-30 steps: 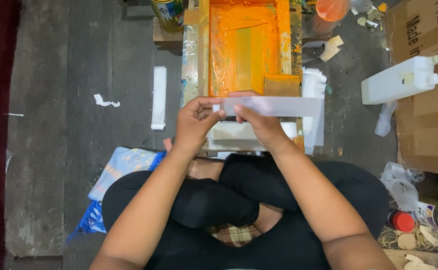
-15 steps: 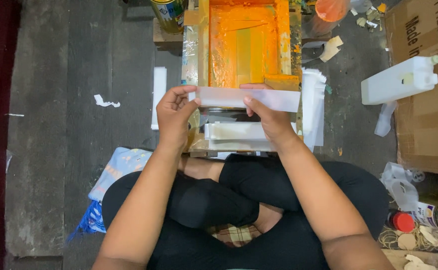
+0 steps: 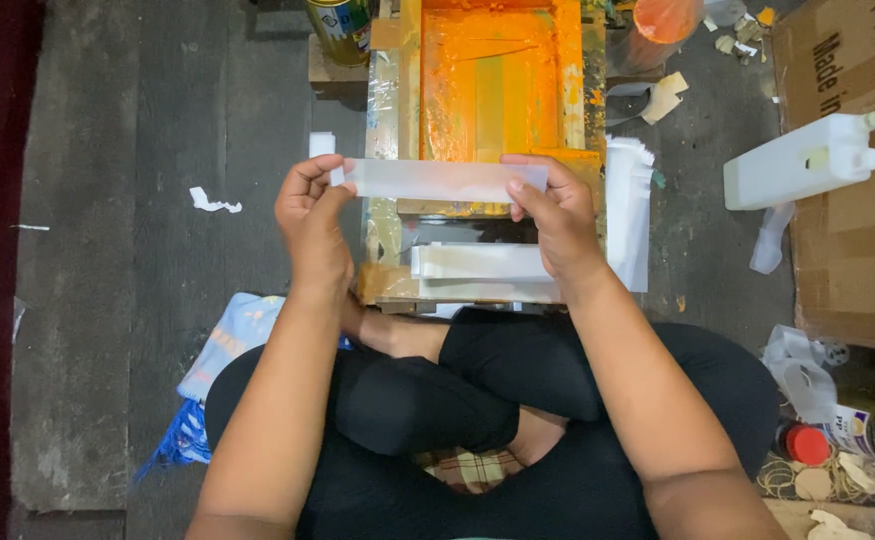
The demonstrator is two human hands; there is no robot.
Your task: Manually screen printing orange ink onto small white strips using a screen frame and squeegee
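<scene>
Pale plastic strip (image 3: 443, 180) now higher, both hands pinched on its ends over orange frame (image 3: 493, 80).

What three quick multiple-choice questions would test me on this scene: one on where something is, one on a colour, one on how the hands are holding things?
1. Where is the white plastic jug?
A. On the floor beside the brown cardboard box
B. On the person's lap
C. Inside the frame

2. What colour is the ink in the wooden printing frame?
A. Blue
B. Orange
C. Green

3. How is the long translucent white plastic strip held?
A. Lying loose on the floor
B. In one hand only
C. Pinched at both ends by the left hand and right hand

Answers: 1 A, it lies at the box's edge; 2 B, orange covers the frame; 3 C, fingers grip each end.
</scene>
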